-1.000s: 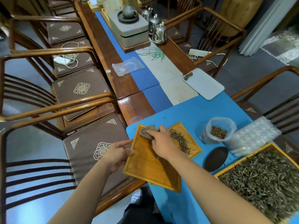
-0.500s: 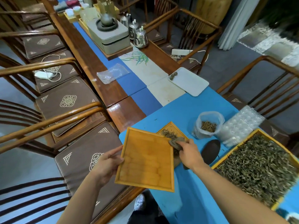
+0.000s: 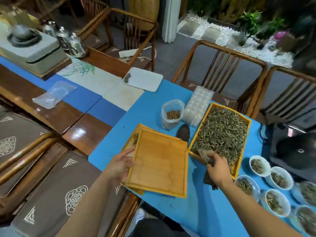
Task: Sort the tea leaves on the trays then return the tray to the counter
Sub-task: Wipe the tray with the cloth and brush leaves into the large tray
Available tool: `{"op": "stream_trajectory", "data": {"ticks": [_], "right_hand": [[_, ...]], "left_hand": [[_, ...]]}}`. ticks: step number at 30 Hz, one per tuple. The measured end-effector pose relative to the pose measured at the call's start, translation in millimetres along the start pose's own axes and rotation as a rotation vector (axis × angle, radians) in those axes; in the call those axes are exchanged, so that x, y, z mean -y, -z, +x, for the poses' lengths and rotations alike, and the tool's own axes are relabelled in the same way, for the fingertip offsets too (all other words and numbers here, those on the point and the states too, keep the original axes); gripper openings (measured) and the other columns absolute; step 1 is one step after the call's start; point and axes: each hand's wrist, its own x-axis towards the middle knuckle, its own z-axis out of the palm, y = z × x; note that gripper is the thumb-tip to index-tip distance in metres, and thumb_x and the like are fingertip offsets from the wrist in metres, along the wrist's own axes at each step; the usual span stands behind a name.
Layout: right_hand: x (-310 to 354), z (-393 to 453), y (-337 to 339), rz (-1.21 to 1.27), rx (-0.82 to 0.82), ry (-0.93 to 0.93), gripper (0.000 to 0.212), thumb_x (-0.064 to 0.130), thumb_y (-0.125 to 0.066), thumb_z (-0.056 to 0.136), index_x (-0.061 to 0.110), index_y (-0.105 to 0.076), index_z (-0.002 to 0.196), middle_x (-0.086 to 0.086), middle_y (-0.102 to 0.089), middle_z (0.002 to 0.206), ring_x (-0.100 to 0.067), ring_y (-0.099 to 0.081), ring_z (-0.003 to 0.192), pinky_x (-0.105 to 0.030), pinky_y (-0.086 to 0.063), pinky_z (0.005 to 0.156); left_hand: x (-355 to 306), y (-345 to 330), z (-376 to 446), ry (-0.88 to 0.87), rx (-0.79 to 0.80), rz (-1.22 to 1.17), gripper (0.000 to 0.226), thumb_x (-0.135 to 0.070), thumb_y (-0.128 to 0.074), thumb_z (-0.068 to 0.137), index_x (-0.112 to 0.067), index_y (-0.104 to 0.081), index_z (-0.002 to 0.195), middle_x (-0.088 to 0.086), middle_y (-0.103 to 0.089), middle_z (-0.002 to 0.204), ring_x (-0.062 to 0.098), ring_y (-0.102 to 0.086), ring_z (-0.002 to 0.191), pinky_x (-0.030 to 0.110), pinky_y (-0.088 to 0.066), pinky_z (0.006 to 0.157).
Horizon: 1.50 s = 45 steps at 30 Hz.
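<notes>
I am looking down at the empty wooden tray (image 3: 159, 165) in the lower middle of the frame, lying over a second wooden tray (image 3: 132, 139) whose upper left corner is peeking out with a few tea leaves on it. My left hand (image 3: 119, 165) is gripping the empty tray's left edge, thumb stretched along the rim and fingers tucked under it. My right hand (image 3: 218, 169) is curling round a dark scoop (image 3: 207, 161) at the near corner of the large tray of tea leaves (image 3: 221, 132), which is sitting just right of the empty tray on the blue tablecloth (image 3: 148, 108). A dark oval dish (image 3: 183, 132) is lying between the two trays at their upper ends. Above it, a clear plastic bag of brown leaves (image 3: 172, 113) is standing upright beside a clear blister tray (image 3: 199, 103). Further up, a white tray (image 3: 145, 79) is holding a small clump of leaves at its left corner. White bowls of tea leaves (image 3: 277, 177) are crowding the lower right of the frame. In the upper left, a grey tea stand (image 3: 32, 48) with a dark teapot is sitting next to metal pots (image 3: 75, 46), and a clear plastic bag (image 3: 54, 94) is lying on the wooden table (image 3: 68, 115). Wooden chairs (image 3: 220, 69) are lining both sides
</notes>
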Motion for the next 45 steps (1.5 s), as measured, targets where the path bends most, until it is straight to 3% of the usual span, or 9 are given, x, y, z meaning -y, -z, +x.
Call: {"op": "stream_trajectory", "data": {"ticks": [6, 10, 17, 23, 26, 29, 35, 42, 45], "right_hand": [[-78.5, -59.1, 10.7, 0.103, -0.18, -0.259, 0.038, -0.005, -0.062, 0.078, 0.002, -0.062, 0.115, -0.025, -0.063, 0.106, -0.043, -0.057, 0.102, -0.042, -0.046, 0.084], [-117.5, -91.2, 3.3, 0.124, -0.247, -0.337, 0.032, -0.005, -0.064, 0.077, 0.001, -0.064, 0.109, -0.024, -0.068, 0.095, -0.043, -0.062, 0.089, -0.034, -0.041, 0.067], [-159.9, -116.0, -15.8, 0.189, -0.337, -0.443, 0.031, -0.01, -0.062, 0.072, -0.001, -0.064, 0.102, -0.012, -0.058, 0.072, -0.033, -0.055, 0.068, -0.032, -0.039, 0.064], [-170.8, -125.2, -24.8, 0.18, -0.233, -0.565, 0.035, 0.007, -0.064, 0.08, 0.009, -0.057, 0.115, -0.024, -0.049, 0.11, -0.042, -0.05, 0.101, -0.043, -0.043, 0.087], [-161.1, -130.4, -24.0, -0.018, -0.31, -0.443, 0.021, 0.012, -0.065, 0.079, 0.005, -0.06, 0.099, -0.022, -0.054, 0.102, -0.041, -0.05, 0.096, -0.044, -0.042, 0.08], [-143.9, -131.4, -32.6, 0.201, -0.181, -0.265, 0.023, 0.006, -0.056, 0.084, 0.003, -0.059, 0.107, -0.016, -0.061, 0.097, -0.036, -0.056, 0.092, -0.038, -0.042, 0.073], [-126.6, -120.4, -46.7, 0.378, 0.06, -0.354, 0.011, 0.004, -0.051, 0.087, 0.011, -0.049, 0.078, -0.006, -0.054, 0.069, -0.026, -0.052, 0.065, -0.035, -0.037, 0.056], [-128.4, -112.1, -50.5, 0.433, 0.025, -0.426, 0.015, 0.002, -0.048, 0.089, 0.006, -0.062, 0.09, -0.01, -0.068, 0.084, -0.023, -0.061, 0.076, -0.034, -0.044, 0.063], [-126.4, -109.2, -53.8, 0.419, 0.002, -0.432, 0.018, 0.0, -0.049, 0.089, 0.011, -0.063, 0.093, -0.004, -0.067, 0.084, -0.017, -0.058, 0.074, -0.03, -0.041, 0.063]], "left_hand": [[29.3, -40.5, 33.4, 0.051, 0.14, 0.176, 0.06, 0.015, -0.051, 0.086, -0.019, -0.053, 0.137, -0.003, -0.073, 0.065, 0.007, -0.065, 0.048, 0.018, -0.049, 0.042], [55.9, -69.6, 44.7, 0.107, 0.187, 0.226, 0.057, 0.014, -0.05, 0.092, -0.019, -0.054, 0.139, 0.008, -0.076, 0.103, 0.022, -0.074, 0.089, 0.033, -0.059, 0.062], [94.5, -112.2, 56.7, 0.161, 0.214, 0.377, 0.053, 0.014, -0.051, 0.093, -0.023, -0.056, 0.131, 0.02, -0.072, 0.097, 0.034, -0.07, 0.082, 0.053, -0.054, 0.08], [119.4, -132.8, 58.6, 0.239, 0.127, 0.449, 0.058, 0.013, -0.047, 0.089, -0.029, -0.056, 0.129, 0.006, -0.07, 0.07, 0.02, -0.059, 0.05, 0.025, -0.04, 0.045], [126.1, -139.2, 59.5, 0.254, 0.082, 0.416, 0.06, 0.012, -0.044, 0.088, -0.028, -0.057, 0.13, 0.016, -0.065, 0.076, 0.023, -0.057, 0.053, 0.026, -0.039, 0.047], [131.1, -143.3, 55.0, 0.245, 0.066, 0.379, 0.061, 0.015, -0.043, 0.086, -0.028, -0.058, 0.127, 0.008, -0.07, 0.068, 0.019, -0.063, 0.049, 0.026, -0.047, 0.041], [133.6, -145.6, 51.8, 0.227, 0.053, 0.337, 0.058, 0.015, -0.042, 0.087, -0.03, -0.06, 0.119, 0.008, -0.076, 0.073, 0.021, -0.071, 0.058, 0.029, -0.053, 0.047], [130.8, -149.4, 63.5, 0.162, 0.041, 0.486, 0.057, 0.015, -0.044, 0.088, -0.027, -0.065, 0.121, 0.023, -0.074, 0.091, 0.029, -0.072, 0.083, 0.033, -0.053, 0.063], [129.2, -152.4, 71.4, 0.068, 0.028, 0.65, 0.054, 0.012, -0.053, 0.088, -0.033, -0.066, 0.114, 0.008, -0.074, 0.09, 0.022, -0.07, 0.086, 0.027, -0.055, 0.062]]}}
